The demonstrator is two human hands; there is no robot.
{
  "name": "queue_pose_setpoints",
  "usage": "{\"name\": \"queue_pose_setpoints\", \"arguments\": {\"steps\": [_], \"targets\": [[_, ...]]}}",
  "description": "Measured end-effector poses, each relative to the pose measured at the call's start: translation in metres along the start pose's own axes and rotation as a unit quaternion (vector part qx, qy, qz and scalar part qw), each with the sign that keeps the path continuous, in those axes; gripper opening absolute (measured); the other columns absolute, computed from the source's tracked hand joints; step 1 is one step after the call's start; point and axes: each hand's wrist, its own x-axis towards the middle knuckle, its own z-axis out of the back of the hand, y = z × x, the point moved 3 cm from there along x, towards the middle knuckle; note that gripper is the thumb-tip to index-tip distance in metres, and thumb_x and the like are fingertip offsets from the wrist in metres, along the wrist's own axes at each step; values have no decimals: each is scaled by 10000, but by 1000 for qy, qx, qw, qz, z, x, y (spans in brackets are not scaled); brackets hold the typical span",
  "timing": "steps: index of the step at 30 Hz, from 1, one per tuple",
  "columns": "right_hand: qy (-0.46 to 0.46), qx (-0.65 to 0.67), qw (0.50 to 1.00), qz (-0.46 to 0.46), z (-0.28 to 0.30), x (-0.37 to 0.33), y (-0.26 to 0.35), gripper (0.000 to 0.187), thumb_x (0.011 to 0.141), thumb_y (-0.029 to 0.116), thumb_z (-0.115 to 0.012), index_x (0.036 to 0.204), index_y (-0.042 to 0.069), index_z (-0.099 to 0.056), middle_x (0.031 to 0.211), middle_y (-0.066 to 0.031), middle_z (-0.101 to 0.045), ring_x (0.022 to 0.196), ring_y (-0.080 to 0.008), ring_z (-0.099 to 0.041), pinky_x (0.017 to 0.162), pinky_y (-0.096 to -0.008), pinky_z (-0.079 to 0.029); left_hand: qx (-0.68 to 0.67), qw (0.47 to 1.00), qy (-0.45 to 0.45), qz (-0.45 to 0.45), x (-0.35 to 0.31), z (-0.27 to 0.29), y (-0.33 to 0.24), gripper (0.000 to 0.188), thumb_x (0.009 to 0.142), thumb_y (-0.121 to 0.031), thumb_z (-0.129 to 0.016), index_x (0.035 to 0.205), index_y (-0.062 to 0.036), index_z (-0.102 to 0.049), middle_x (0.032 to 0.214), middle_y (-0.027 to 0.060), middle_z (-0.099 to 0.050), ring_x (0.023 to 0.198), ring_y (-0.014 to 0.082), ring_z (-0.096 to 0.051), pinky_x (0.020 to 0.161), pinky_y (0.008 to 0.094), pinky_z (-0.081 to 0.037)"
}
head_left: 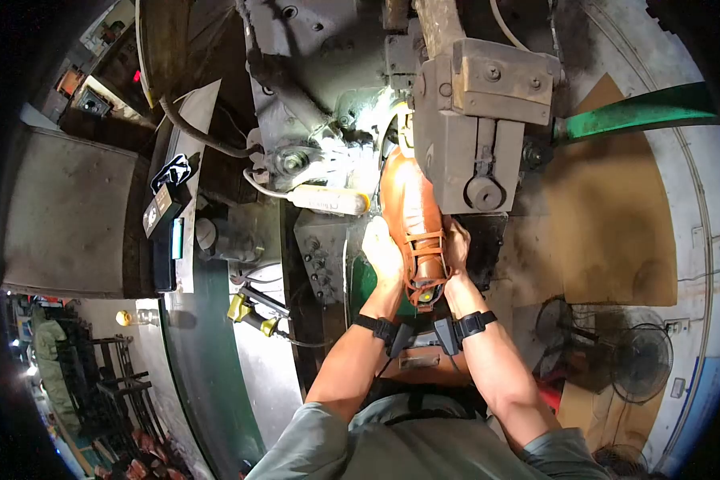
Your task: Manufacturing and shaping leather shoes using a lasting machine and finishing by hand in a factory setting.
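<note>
Between my hands is a brown leather shoe (410,200), its laces toward me and its toe pointing away into a grey machine. My left hand (384,252) is closed around its left side near the heel. On the opposite side, my right hand (457,250) grips it, with part of the fingers hidden behind the shoe. The toe end meets the machine under a bright light, beside the heavy metal head (472,136). Glare hides just where they touch. Black straps with small devices circle both my wrists.
A white cylindrical lamp (328,200) sits left of the shoe. Farther left are a yellow-and-black tool (252,314), a dark box (162,210) and a grey cabinet (72,212). At right stand a cardboard sheet (612,224), a green band (640,112) and a fan (642,362).
</note>
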Motion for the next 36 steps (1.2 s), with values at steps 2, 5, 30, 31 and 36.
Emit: {"name": "queue_pose_setpoints", "arguments": {"steps": [2,5,30,31,36], "targets": [[19,17,1000,5,-5,4,-9,294,1069,254,-584,1094,-10,-710,994,-89,-726,794,-185,-711,690,-345,-611,-13,1000,3,-6,4,7,4,222,1080,-199,-552,967,-26,-634,925,13,-610,845,115,-564,781,310,-501],[-11,-39,999,30,10,17,-28,279,1070,236,-579,1100,-9,-710,990,-76,-718,790,-180,-695,710,-349,-595,-32,999,13,-6,2,-1,7,228,1079,-211,-561,942,-44,-636,892,-3,-593,828,108,-552,763,304,-493],[-249,-246,936,42,149,1,-42,491,957,159,-651,1415,48,-512,1344,-197,-602,1252,-301,-584,1041,-409,-466,398,899,-44,-178,19,116,-28,431,1043,-246,-571,1352,53,-554,1417,215,-564,1350,364,-494,1178,456,-348],[-286,-300,910,11,150,1,-39,583,926,173,-679,1458,60,-469,1396,-222,-553,1309,-314,-535,1077,-424,-435,425,886,-47,-179,28,145,-22,492,1038,-259,-576,1424,37,-503,1498,227,-491,1412,383,-426,1209,467,-296],[-248,-203,945,-71,139,15,-23,703,892,176,-693,1508,-39,-431,1565,-208,-457,1418,-341,-440,1172,-407,-346,415,906,71,-45,44,211,21,711,1053,-371,-535,1638,-73,-261,1728,202,-103,1593,389,-96,1282,477,-125]]}}
